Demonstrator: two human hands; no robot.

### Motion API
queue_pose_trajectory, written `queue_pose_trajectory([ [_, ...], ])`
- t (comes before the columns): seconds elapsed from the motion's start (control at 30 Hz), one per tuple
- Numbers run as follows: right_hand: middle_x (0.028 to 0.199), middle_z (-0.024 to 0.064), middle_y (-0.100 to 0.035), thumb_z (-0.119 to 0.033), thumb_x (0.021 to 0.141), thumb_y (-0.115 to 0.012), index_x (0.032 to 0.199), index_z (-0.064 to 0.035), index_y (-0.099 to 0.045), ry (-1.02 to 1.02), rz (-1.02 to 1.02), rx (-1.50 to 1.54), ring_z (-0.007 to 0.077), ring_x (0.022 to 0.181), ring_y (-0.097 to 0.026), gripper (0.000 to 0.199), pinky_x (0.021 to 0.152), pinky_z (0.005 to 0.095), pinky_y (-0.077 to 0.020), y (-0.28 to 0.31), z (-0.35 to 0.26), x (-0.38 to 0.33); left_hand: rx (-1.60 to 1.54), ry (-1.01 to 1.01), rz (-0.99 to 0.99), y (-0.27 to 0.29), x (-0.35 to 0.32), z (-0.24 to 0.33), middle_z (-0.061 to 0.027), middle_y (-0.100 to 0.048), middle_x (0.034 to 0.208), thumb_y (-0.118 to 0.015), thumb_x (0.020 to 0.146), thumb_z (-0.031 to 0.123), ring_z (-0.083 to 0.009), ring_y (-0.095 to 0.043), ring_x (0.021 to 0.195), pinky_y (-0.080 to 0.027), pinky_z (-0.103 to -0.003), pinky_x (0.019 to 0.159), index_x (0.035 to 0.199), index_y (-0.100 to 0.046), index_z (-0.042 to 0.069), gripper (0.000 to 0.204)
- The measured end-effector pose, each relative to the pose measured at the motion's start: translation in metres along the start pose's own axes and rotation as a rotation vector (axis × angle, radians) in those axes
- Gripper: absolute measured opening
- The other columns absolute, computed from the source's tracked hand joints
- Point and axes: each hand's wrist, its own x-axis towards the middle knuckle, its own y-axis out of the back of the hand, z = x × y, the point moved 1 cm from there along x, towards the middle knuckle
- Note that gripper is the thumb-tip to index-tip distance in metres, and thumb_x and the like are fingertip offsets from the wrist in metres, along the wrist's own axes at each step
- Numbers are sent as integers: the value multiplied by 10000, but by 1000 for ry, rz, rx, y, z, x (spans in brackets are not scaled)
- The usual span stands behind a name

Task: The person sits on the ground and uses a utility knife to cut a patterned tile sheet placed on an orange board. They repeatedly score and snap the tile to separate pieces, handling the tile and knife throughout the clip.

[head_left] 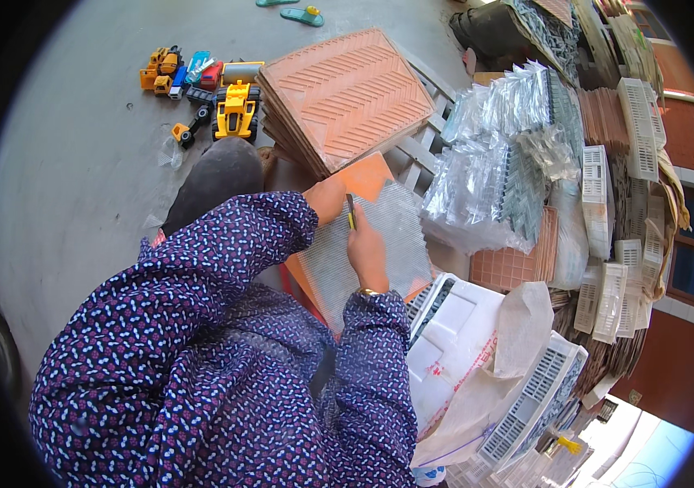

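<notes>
Head view: the right hand's fingers [357, 238] are clamped round a slim yellow-and-dark tool [352, 213], its tip pointing up and away from the body. Just up and left, the left hand [327, 200] is bent over the upper left part of a grey sheet [402, 236], fingers curled; whether they pinch it I cannot tell. The sheet is finely ribbed, mesh-like and thin, with a sawtooth right edge, and lies aslant on a smooth orange board [366, 176] under both hands.

A gold-coloured band [369, 292] circles the right wrist. The right forearm rises nearly straight from below; the left reaches across from the left, in a loose, dark sleeve [233, 244] with a small white-and-pink print.

Beyond the hands leans a stack of terracotta-coloured slabs [351, 98], the top one with chevron relief. Crinkled clear plastic covers a sawtooth-edged grey stack [485, 175] to the right.
</notes>
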Motion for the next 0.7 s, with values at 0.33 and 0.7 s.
queue_pose_trajectory([
  [0.33, 662, 220, -574, -72, 821, -445, 1271, -78, -409, -1, 98, -105, 371, 583, -565, 452, 520, 457, -436, -7, -8, -13, -35, 26, 31, -8, 4, -8, -194, -606, 684, -566, 693, 50, -347, -609, 680, -494, -402, 642, 681, -626, 13, 71],
  [0.7, 719, 272, -574, -74, 808, -469, 1280, -99, -400, -72, 2, 17, 413, 638, -571, 478, 583, 483, -439, -6, -12, -30, -198, -19, 15, -6, 1, -11, -158, -603, 673, -580, 692, 52, -312, -603, 645, -483, -368, 599, 651, -602, 30, 51],
])
